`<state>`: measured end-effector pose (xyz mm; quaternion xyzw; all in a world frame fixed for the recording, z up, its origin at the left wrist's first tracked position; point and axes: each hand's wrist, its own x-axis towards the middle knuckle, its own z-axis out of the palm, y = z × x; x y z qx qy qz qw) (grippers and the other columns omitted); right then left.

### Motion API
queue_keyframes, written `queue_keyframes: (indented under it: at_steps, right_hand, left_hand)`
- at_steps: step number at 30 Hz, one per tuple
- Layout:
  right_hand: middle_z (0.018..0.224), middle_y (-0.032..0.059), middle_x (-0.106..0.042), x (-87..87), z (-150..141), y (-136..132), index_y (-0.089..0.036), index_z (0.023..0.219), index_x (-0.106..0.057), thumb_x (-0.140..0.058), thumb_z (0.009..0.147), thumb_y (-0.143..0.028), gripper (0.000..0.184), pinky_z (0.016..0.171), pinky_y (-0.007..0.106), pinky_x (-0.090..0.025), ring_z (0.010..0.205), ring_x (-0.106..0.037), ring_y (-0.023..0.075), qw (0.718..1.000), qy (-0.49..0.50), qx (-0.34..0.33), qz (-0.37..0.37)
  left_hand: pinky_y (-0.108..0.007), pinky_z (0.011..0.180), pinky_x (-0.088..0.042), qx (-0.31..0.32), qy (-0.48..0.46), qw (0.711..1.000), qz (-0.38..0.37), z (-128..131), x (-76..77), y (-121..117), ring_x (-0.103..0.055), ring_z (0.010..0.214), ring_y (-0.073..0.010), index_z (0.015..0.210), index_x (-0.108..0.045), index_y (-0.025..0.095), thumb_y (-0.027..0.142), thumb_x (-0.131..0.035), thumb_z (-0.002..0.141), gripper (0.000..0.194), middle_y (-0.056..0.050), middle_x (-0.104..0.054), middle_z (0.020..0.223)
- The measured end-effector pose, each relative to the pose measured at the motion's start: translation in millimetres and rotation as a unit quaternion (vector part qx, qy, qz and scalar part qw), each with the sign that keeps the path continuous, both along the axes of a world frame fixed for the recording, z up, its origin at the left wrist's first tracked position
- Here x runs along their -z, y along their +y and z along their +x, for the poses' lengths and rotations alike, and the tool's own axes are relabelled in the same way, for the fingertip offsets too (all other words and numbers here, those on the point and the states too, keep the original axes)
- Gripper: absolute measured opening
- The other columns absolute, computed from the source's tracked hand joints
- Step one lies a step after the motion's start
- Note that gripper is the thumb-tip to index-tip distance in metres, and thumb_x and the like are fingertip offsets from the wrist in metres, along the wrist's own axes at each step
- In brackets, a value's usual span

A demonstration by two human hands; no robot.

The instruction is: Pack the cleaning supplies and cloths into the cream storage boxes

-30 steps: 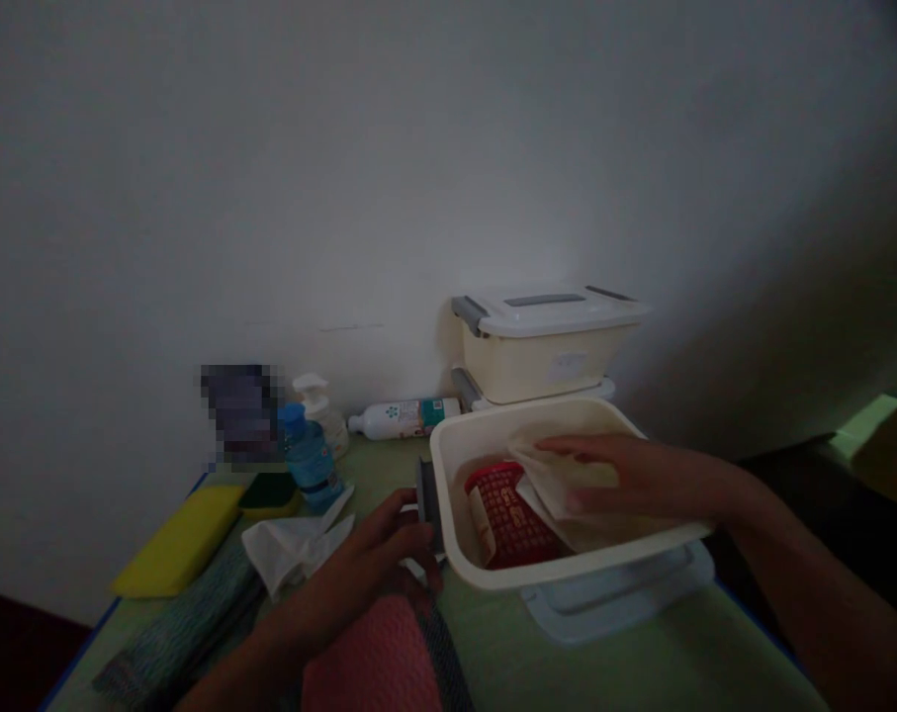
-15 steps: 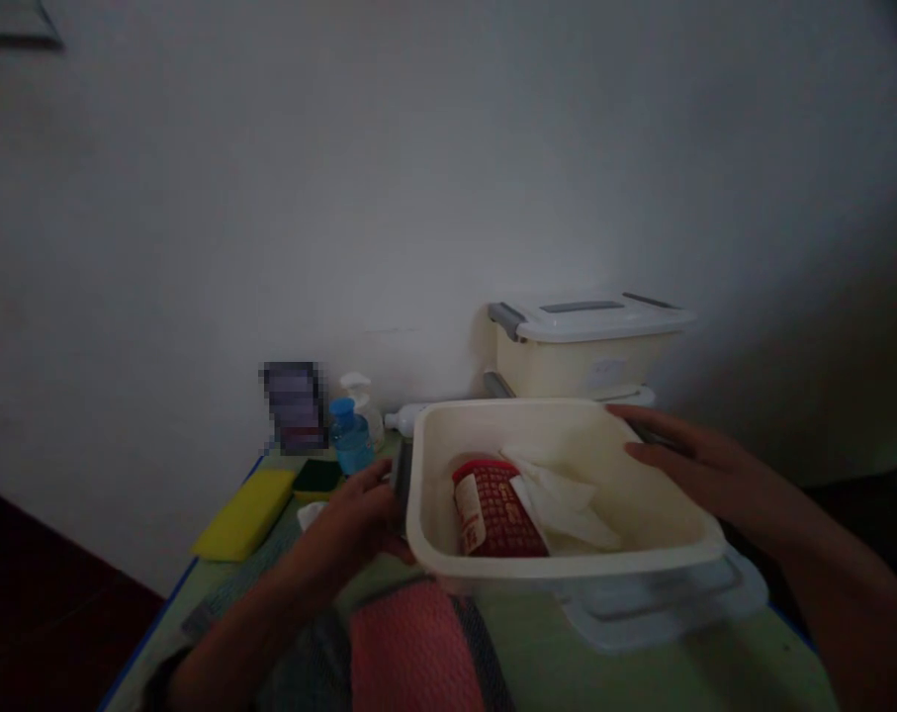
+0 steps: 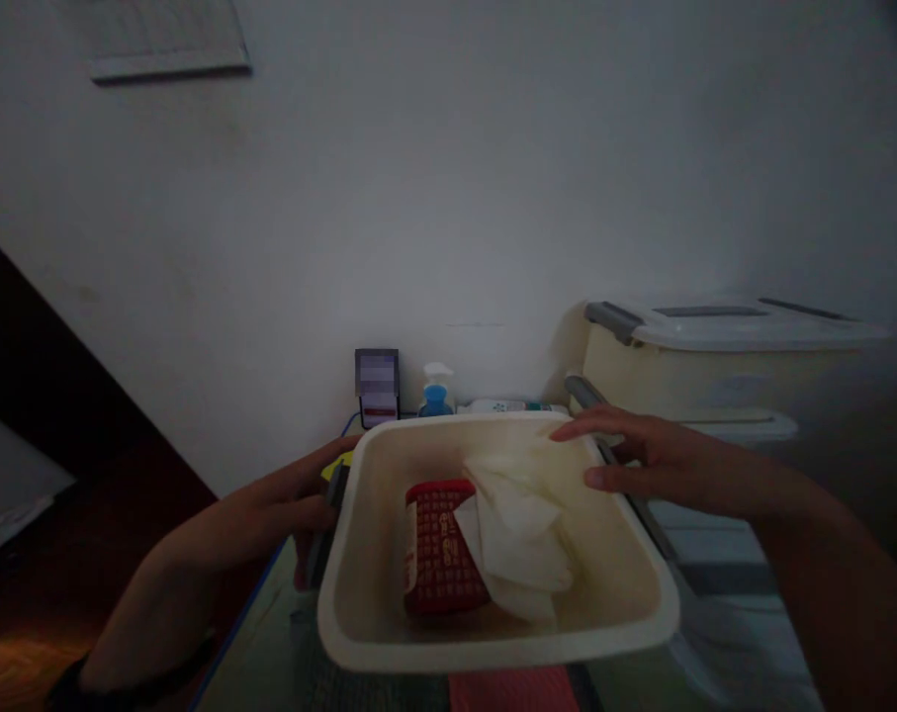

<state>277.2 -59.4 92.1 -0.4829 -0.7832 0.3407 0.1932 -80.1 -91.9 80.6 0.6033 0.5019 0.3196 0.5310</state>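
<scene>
Open storage box (image 3: 344, 603) of cream plastic, roughly rectangular, with rounded corners, a smooth rolled rim and a grey clip-handle (image 3: 324, 529) on its left side. Inside, left of the middle, lies a red printed container (image 3: 442, 554), its surface covered by a grid of small pale characters with larger gold lettering and a cream panel at one edge. Thin, matte white tissue (image 3: 518, 539), creased into pointed folds, lies against the container's right side within the box. The left hand (image 3: 292, 519) grasps the handle at the box's left, its thumb in front and its fingers curled behind; the right hand (image 3: 652, 455) holds the opposite rim near the far corner, fingers somewhat spread, the thumb over the edge. Behind the box to the right stands a lidded storage box (image 3: 715, 386) with grey clips.

The box hides most of the green desk (image 3: 251, 623) and the lower part of a blue-capped bottle (image 3: 434, 396) beyond its far rim. A pink cloth (image 3: 514, 690) in front of it is cut off by the lower edge. Whether the box's underside touches the desk cannot be told; the phone (image 3: 380, 386) behind it is partly pixelated.
</scene>
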Motion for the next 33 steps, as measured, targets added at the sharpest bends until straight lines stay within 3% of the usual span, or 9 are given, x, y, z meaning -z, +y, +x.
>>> queue_keyframes:
  at_steps: [3, 6, 10, 14, 18, 24, 30, 33]
  right_hand:
    - [0.112, 0.0042, -0.057, 1.4, 7.5, 6.7, -0.027, 0.114, -0.058, -0.055, 0.080, -0.051, 0.042, 0.076, 0.032, -0.049, 0.087, -0.058, 0.0192, 0.998, -0.055, -0.017, 0.009]
    - [0.092, 0.0018, -0.057, 7.7, 15.3, 6.6, -0.026, 0.101, -0.060, -0.050, 0.083, -0.052, 0.033, 0.065, 0.028, -0.048, 0.075, -0.054, 0.0163, 0.996, -0.092, -0.010, -0.010]
    - [0.090, 0.0017, -0.055, 9.7, 22.3, 4.7, -0.025, 0.098, -0.059, -0.046, 0.086, -0.052, 0.032, 0.064, 0.027, -0.047, 0.076, -0.054, 0.0164, 0.996, -0.089, -0.017, -0.024]
    - [0.106, 0.0031, -0.058, 10.8, 29.5, 8.2, -0.029, 0.106, -0.060, -0.036, 0.091, -0.047, 0.033, 0.080, 0.031, -0.048, 0.094, -0.057, 0.0200, 0.997, -0.062, -0.050, -0.022]
    - [0.118, 0.0028, -0.059, 22.7, 30.1, 14.3, -0.030, 0.106, -0.061, -0.037, 0.091, -0.042, 0.030, 0.093, 0.035, -0.043, 0.109, -0.055, 0.0232, 0.997, -0.053, -0.055, -0.012]
    - [0.110, 0.0039, -0.064, 38.2, 18.9, 17.3, -0.028, 0.102, -0.058, -0.039, 0.089, -0.036, 0.024, 0.083, 0.033, -0.050, 0.098, -0.061, 0.0225, 0.996, -0.065, -0.044, -0.031]
    - [0.088, 0.0008, -0.065, 38.6, 16.9, 14.1, -0.025, 0.081, -0.057, -0.038, 0.084, -0.019, 0.020, 0.072, 0.028, -0.050, 0.083, -0.062, 0.0183, 0.994, -0.100, -0.047, -0.001]
    - [0.085, 0.0010, -0.064, 38.4, 16.8, 13.6, -0.025, 0.080, -0.058, -0.039, 0.081, -0.016, 0.021, 0.069, 0.027, -0.050, 0.080, -0.061, 0.0179, 0.993, -0.110, -0.043, 0.016]
  left_hand:
    - [-0.023, 0.047, -0.049, 0.103, 0.055, 0.991, -0.063, 1.9, 2.0, 18.7, -0.061, 0.050, -0.0152, 0.142, -0.025, 0.025, 0.026, -0.054, 0.077, 0.071, 0.002, -0.068, 0.070]
    - [-0.023, 0.050, -0.049, 0.168, 0.095, 0.978, -0.073, 7.2, -6.6, 37.1, -0.065, 0.062, -0.0175, 0.141, -0.022, 0.025, 0.029, -0.053, 0.079, 0.070, -0.002, -0.070, 0.083]
    - [-0.029, 0.068, -0.052, 0.163, 0.208, 0.964, 0.013, 14.4, -15.3, 58.4, -0.064, 0.086, -0.0226, 0.125, -0.050, 0.021, 0.035, -0.051, 0.082, 0.045, -0.006, -0.068, 0.097]
    - [-0.032, 0.080, -0.047, 0.177, 0.272, 0.939, 0.114, 18.5, -13.3, 73.4, -0.063, 0.088, -0.0218, 0.098, -0.067, 0.020, 0.028, -0.046, 0.084, 0.026, -0.004, -0.070, 0.093]
    - [-0.031, 0.077, -0.045, 0.160, 0.309, 0.922, 0.171, 22.2, -11.3, 75.0, -0.062, 0.085, -0.0211, 0.094, -0.067, 0.020, 0.026, -0.041, 0.086, 0.028, -0.005, -0.070, 0.093]
    - [-0.030, 0.068, -0.042, 0.102, 0.326, 0.914, 0.221, 33.3, -8.6, 70.0, -0.060, 0.075, -0.0200, 0.095, -0.061, 0.017, 0.036, -0.033, 0.092, 0.034, -0.007, -0.067, 0.087]
    - [-0.032, 0.067, -0.041, 0.088, 0.337, 0.910, 0.225, 43.1, 7.0, 69.0, -0.062, 0.075, -0.0233, 0.093, -0.059, 0.019, 0.042, -0.036, 0.091, 0.033, -0.007, -0.067, 0.081]
    - [-0.033, 0.070, -0.041, 0.084, 0.341, 0.907, 0.231, 42.5, 10.8, 69.7, -0.063, 0.080, -0.0251, 0.099, -0.059, 0.018, 0.040, -0.035, 0.090, 0.033, -0.009, -0.068, 0.085]
